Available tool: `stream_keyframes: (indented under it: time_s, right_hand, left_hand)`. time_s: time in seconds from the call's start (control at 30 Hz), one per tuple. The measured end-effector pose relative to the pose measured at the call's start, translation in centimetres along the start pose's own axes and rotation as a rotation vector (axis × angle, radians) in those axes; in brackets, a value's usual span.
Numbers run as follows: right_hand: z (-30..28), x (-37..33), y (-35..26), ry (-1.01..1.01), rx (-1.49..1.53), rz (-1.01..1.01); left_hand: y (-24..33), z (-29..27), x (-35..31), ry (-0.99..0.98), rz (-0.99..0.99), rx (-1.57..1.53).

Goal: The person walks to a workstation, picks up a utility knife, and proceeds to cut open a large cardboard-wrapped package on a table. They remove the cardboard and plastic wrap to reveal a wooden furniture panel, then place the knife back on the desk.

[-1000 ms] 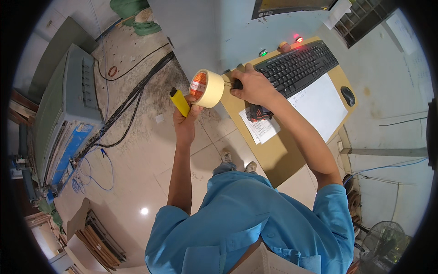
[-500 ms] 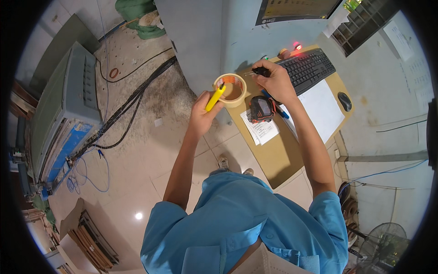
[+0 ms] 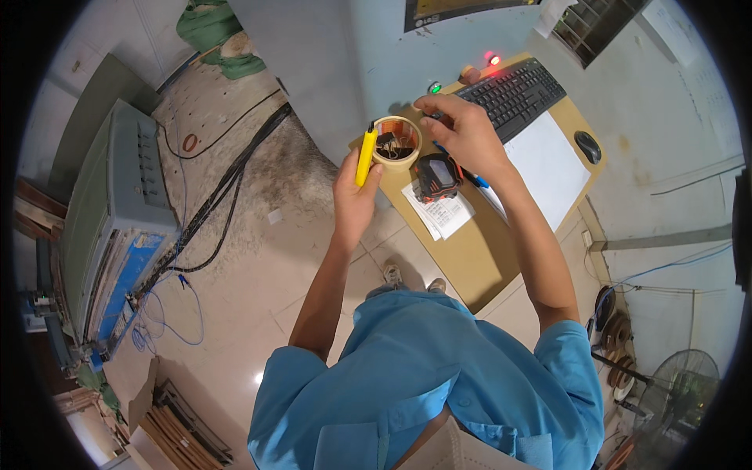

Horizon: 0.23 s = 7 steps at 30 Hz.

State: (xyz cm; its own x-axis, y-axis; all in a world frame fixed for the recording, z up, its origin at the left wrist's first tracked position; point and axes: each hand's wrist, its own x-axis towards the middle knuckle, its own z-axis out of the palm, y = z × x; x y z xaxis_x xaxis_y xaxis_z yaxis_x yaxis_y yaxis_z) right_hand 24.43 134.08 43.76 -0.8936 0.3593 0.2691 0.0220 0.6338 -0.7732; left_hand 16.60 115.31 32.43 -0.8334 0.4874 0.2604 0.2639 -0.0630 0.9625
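My left hand is closed around a slim yellow stick-shaped tool with a dark tip. Its thumb touches the side of a cream tape roll at the desk's near-left corner; whether the desk bears the roll is hidden. Black binder clips with wire handles lie inside the roll's ring. To the right of the roll hovers my right hand, thumb and forefinger apart, nothing visible between them. Just below that hand a black and orange tape measure rests on small printed papers.
The tan desk also carries a black keyboard, a mouse, white paper and a blue pen. Lit red and green buttons sit behind. Black cables cross the floor at left.
The dark clip in my right hand has been let go, and clips now show inside the tape roll. The yellow tool stands more upright. The whole view has shifted slightly.
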Motion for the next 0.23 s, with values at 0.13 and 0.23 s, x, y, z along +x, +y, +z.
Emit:
stream_keyframes:
  time_s: [0.13,0.23]
  right_hand:
    - [-1.7,-2.3,0.8,0.110,0.085,0.071]
    - [-3.0,-4.3,1.4,0.201,0.125,0.115]
  left_hand:
    - [0.3,1.0,0.9,-0.002,0.090,0.208]
    - [1.0,1.2,1.2,-0.017,-0.010,0.150]
